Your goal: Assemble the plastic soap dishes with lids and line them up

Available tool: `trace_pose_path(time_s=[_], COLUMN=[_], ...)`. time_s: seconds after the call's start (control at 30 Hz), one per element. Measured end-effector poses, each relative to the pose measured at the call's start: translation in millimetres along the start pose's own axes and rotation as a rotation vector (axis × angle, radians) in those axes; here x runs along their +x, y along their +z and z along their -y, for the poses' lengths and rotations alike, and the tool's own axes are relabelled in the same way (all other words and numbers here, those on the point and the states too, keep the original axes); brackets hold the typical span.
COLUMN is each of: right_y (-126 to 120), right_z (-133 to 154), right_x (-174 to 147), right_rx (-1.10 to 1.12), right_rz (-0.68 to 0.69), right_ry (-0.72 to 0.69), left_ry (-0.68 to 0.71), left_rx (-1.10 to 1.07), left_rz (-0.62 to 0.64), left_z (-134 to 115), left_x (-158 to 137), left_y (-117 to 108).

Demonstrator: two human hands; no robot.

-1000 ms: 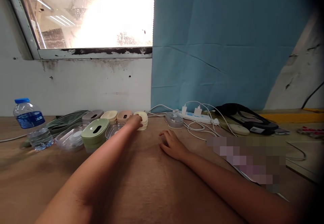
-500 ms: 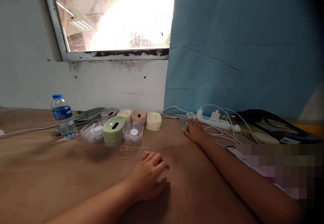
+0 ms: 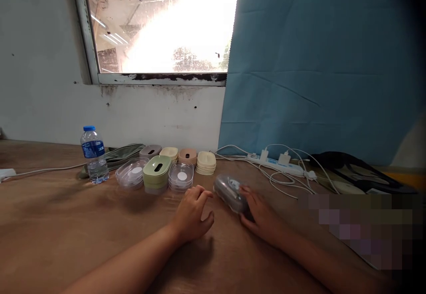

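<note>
My right hand [image 3: 261,216] grips the right end of a see-through greyish plastic container [image 3: 229,192], rounded and long, with a pale mark on top. The container is tilted and a little blurred; what is inside I cannot make out. To its left, my left hand [image 3: 193,212] hovers over the table with fingers half bent, thumb apart, holding nothing. Beyond the left hand stand a stack of clear lids [image 3: 181,178], a green box [image 3: 156,172] with a dark slot, and more clear lids [image 3: 131,174]. Cream pieces [image 3: 206,163] are stacked just behind the container.
On the left is a water bottle [image 3: 95,154] with a blue cap, beside a grey-green pouch [image 3: 123,154]. A grey box [image 3: 150,151] and a pink box [image 3: 187,156] stand at the back. A power strip [image 3: 282,165] with loose white cables and a black bag [image 3: 353,170] lie to the right.
My right hand has drawn the clear container from beside the power strip toward me and to the left. My left hand has shifted slightly forward. The view has turned a little left.
</note>
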State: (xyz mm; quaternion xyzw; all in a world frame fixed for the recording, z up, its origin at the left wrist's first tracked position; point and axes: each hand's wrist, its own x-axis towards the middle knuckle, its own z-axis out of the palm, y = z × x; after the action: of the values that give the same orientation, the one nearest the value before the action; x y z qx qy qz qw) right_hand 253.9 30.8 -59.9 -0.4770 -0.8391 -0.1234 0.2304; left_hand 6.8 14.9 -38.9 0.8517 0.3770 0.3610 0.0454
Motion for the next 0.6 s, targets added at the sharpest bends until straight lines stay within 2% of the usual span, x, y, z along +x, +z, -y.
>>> trace_pose_path(time_s=[0.1, 0.2, 0.27, 0.33, 0.47, 0.6], right_y=[-22.0, -35.3, -38.3, -38.4, -33.2, -21.9], right_z=[16.5, 17.4, 13.5, 9.5, 5.1, 1.0], right_x=[-13.1, -15.6, -15.0, -14.4, -13.1, -9.7], right_rx=[0.206, 0.282, 0.299, 0.319, 0.409, 0.577], right_rz=[0.065, 0.138, 0.135, 0.123, 0.159, 0.160], right_ry=[-0.152, -0.324, -0.381, -0.366, -0.252, -0.262], left_ry=[0.015, 0.061, 0.076, 0.082, 0.110, 0.134], left_rx=[-0.125, -0.273, -0.343, -0.374, -0.389, -0.393], left_rz=[0.039, 0.187, 0.289, 0.342, 0.349, 0.330], left_z=[8.6, 15.2, 16.0, 14.6, 12.3, 15.6], left_x=[-0.8, -2.3, -3.0, -3.1, -2.3, -2.6], left_y=[-4.5, -8.3, -9.5, -9.7, -8.7, -6.6])
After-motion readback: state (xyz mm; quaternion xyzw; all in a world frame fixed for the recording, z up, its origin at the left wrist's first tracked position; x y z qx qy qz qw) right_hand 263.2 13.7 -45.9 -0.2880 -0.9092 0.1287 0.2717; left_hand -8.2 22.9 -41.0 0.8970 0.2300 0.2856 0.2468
